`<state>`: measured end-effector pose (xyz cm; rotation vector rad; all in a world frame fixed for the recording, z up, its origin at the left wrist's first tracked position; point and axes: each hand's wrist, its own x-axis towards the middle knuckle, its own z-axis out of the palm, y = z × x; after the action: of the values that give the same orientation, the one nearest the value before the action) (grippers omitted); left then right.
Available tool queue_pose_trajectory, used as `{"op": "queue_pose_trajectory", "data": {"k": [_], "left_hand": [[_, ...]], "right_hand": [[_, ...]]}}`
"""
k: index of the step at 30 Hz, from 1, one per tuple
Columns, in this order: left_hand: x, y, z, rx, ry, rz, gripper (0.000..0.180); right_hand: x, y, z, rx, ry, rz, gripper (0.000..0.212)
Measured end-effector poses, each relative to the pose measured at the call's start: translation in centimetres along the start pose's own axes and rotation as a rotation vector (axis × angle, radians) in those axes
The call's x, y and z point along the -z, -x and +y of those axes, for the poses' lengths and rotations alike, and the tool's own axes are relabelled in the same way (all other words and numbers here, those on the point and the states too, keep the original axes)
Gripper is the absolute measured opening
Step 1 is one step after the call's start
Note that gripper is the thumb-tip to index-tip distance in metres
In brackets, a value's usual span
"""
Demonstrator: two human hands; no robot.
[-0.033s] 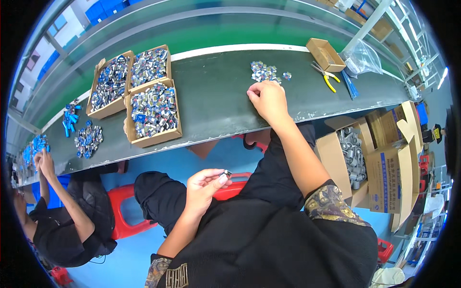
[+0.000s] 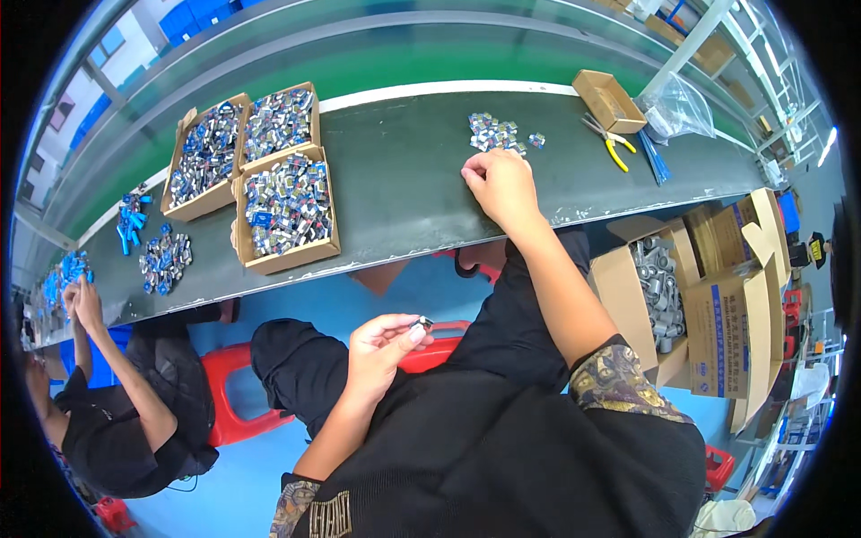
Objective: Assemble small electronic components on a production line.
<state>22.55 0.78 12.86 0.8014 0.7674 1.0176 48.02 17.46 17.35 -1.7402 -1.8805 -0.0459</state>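
Note:
Above my lap, my left hand (image 2: 381, 351) pinches a small dark-and-silver part (image 2: 421, 325) between thumb and fingers. My right hand (image 2: 502, 184) rests at the dark green worktable, its fingers curled together; whatever lies between the fingertips, if anything, is hidden. Just beyond it is a loose pile of small blue, silver and yellowish components (image 2: 489, 131), and one or two of them (image 2: 536, 140) sit slightly apart on the right.
Left on the table stand open cardboard boxes (image 2: 289, 255) full of similar components. Yellow-handled pliers (image 2: 617, 152), blue strips (image 2: 655, 160) and a small cardboard box (image 2: 610, 103) are at right. A carton of grey metal fittings (image 2: 659, 296) stands below. A co-worker's hands (image 2: 85, 305) work far left.

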Motion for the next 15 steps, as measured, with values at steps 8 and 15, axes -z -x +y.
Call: {"op": "queue_pose_trajectory", "data": {"k": [8,15], "left_hand": [[-2.1,-0.2,3.6,-0.128,0.023,0.082,0.021],[-3.3,-0.2,3.8,-0.213,-0.023,0.156,0.019]], "right_hand": [[3.8,5.9,-6.4,-0.293,-1.217,-0.457,0.018],[1.9,13.7,-9.2,-0.623,-1.805,-0.512,0.016]]}}
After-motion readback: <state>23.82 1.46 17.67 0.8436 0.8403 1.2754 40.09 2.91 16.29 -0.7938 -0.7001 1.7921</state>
